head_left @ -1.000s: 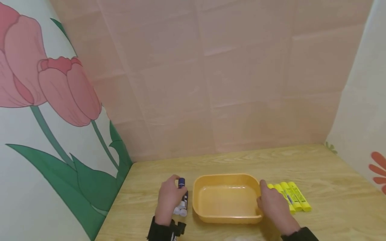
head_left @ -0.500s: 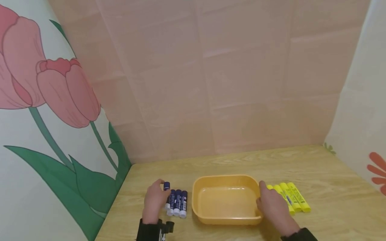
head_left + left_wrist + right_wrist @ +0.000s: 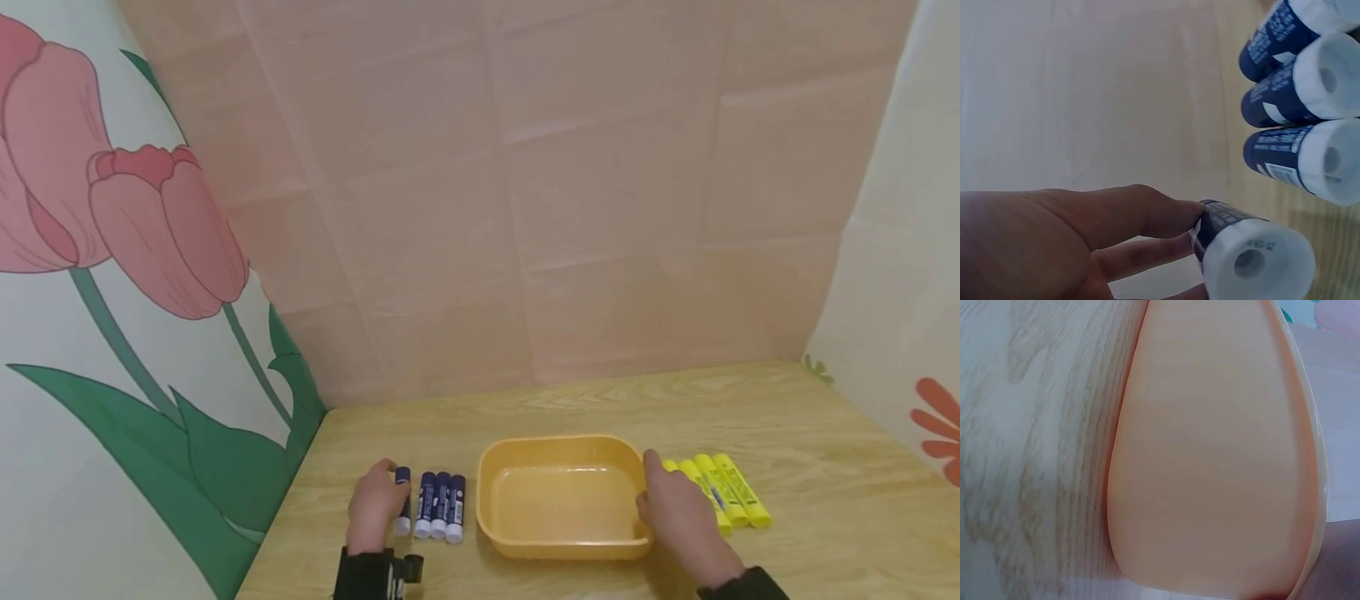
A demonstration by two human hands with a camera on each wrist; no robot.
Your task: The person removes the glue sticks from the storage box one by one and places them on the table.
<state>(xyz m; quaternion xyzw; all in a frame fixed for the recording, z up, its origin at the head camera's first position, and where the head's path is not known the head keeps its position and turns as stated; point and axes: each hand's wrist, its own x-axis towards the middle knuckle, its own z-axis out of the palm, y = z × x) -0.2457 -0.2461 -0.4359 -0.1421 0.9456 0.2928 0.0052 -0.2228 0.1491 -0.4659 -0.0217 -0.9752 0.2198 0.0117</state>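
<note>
My left hand (image 3: 375,504) holds a navy glue stick (image 3: 402,504) between thumb and fingers, at the left of the table. In the left wrist view this glue stick (image 3: 1257,259) points its white base at the camera. Just right of it, several like it lie side by side, among them a navy glue stick (image 3: 441,504). On the table's middle stands a yellow-orange plastic basin (image 3: 558,550) with nothing in it. My right hand (image 3: 678,517) grips the basin's right rim, its thumb on top; its other fingers are mostly hidden.
To the right of the basin, partly behind my right hand, lie several bright yellow sticks (image 3: 738,492) in a row. A wood-grain table (image 3: 600,400) carries everything. A pinkish sheet (image 3: 525,208) hangs behind it, and a tulip-printed panel (image 3: 150,375) stands at the left.
My left hand has moved left with one glue stick and lowered it beside the others, leaving a gap between them. My right hand has stayed on the basin rim.
</note>
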